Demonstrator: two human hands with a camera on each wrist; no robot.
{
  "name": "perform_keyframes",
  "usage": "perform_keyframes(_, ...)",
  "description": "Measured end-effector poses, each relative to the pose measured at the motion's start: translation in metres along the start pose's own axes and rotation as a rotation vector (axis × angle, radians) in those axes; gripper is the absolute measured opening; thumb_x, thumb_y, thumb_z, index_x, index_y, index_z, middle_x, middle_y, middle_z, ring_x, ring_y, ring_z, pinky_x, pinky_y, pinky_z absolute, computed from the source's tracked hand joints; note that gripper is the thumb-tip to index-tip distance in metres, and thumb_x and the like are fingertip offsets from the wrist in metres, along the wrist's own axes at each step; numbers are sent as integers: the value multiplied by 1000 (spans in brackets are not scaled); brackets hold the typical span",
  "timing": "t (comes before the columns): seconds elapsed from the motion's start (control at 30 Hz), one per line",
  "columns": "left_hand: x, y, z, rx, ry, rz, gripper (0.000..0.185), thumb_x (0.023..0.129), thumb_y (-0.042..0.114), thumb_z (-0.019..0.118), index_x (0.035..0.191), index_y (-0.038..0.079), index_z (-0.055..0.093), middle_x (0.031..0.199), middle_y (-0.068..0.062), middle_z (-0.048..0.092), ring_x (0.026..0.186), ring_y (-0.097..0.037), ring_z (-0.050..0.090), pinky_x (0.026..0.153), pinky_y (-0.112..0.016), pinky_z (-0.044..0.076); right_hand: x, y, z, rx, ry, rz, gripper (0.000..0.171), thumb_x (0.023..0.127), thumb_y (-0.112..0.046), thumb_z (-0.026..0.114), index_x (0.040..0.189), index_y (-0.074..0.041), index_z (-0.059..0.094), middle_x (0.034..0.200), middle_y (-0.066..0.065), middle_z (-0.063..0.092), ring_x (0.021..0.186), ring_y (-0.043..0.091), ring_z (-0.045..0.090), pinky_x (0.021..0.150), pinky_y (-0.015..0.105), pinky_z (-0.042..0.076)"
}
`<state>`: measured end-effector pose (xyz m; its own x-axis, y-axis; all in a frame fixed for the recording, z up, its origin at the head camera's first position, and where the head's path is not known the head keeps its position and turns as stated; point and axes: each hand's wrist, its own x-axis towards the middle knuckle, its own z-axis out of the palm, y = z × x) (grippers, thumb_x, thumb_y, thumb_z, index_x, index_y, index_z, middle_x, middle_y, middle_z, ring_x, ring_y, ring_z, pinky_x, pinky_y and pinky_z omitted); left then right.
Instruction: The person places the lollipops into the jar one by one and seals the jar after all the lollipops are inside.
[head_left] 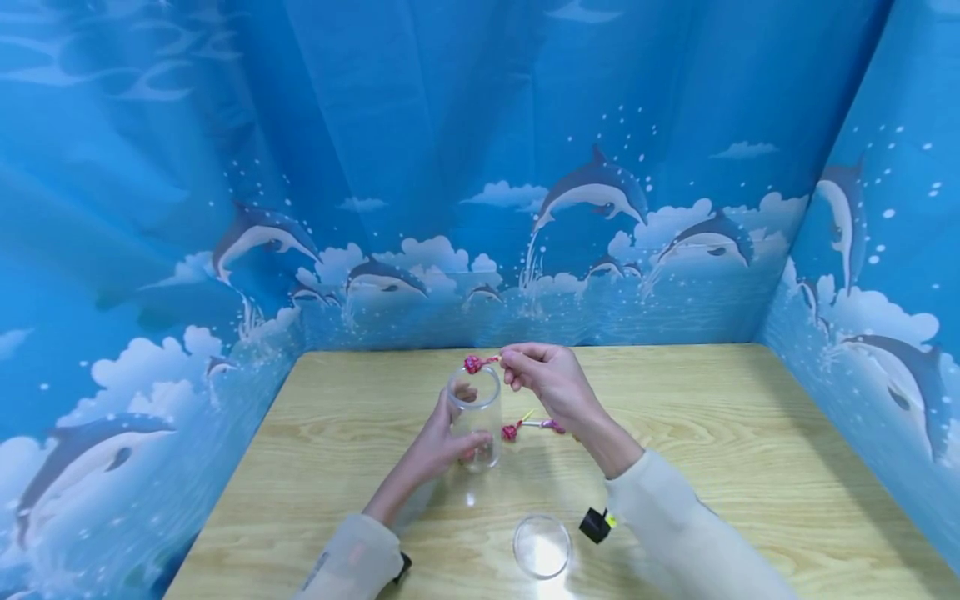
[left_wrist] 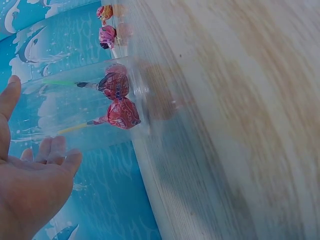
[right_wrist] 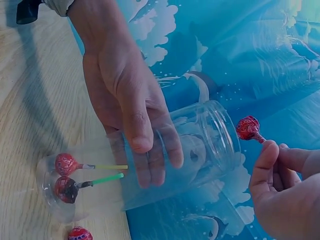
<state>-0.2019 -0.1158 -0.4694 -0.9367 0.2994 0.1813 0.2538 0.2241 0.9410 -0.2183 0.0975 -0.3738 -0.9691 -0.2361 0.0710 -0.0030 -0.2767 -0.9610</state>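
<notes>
Currently the left hand [head_left: 442,442] is gripping the clear plastic jar [head_left: 476,417] upright on the light wooden table [head_left: 712,467], fingers wrapped round it to steady the mouth; right hand [head_left: 551,379] is pinching a red-wrapped lollipop [head_left: 472,363] by its stick just above the rim, two more already inside

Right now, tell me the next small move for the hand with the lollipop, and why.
Probably lower the lollipop head-first into the jar. The right hand pinches its stick with the candy just beside the open mouth, the left hand grips the jar steady, and two lollipops already sit at its bottom.
</notes>
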Motion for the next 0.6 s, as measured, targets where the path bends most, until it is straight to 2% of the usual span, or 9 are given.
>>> perform_keyframes(0.1,0,-1,1,-3,-3,0,82,84,9,85,149,4,33,149,-26,46,141,-45,42,120,-64,25,2,1,3,-41,14,13,24,99,-6,69,115,12,68,89,12,70,75,14,64,65,21,57)
perform_keyframes(0.2,0,-1,1,-11,-1,10,81,85,7,84,148,2,33,148,-27,46,140,-45,42,120,-63,26,2,0,3,-136,3,5,24,99,-11,71,114,8,71,92,19,69,76,16,64,68,23,58)
perform_keyframes(0.33,-1,1,2,-25,14,-18,80,84,6,84,148,6,36,147,-23,48,140,-43,43,109,-60,44,3,0,4,-339,-34,-44,25,99,-22,72,112,-1,76,91,22,70,75,19,62,67,25,56)
perform_keyframes(0.37,-1,1,2,-27,19,-28,81,84,5,84,148,7,36,147,-23,49,140,-43,43,108,-61,45,4,0,4,-387,-44,-61,24,99,-24,72,111,-3,77,89,21,70,74,20,61,65,25,54)
perform_keyframes(0.47,-2,2,1,-29,24,-50,82,84,6,85,150,10,37,147,-18,51,142,-43,42,109,-63,42,4,0,6,-487,-70,-109,25,99,-27,72,110,-6,78,80,14,69,69,21,58,59,24,48)
perform_keyframes(0.57,-2,3,1,-24,15,-49,83,85,9,85,151,10,36,149,-17,51,145,-43,39,118,-66,28,4,1,9,-526,-88,-139,25,99,-27,72,110,-6,79,78,15,67,68,25,55,55,23,42)
perform_keyframes(0.6,-3,3,0,-25,10,-49,83,85,11,85,151,11,36,150,-16,51,145,-42,38,116,-65,31,4,1,10,-532,-92,-142,25,99,-27,73,110,-5,78,79,17,67,67,25,54,54,23,41)
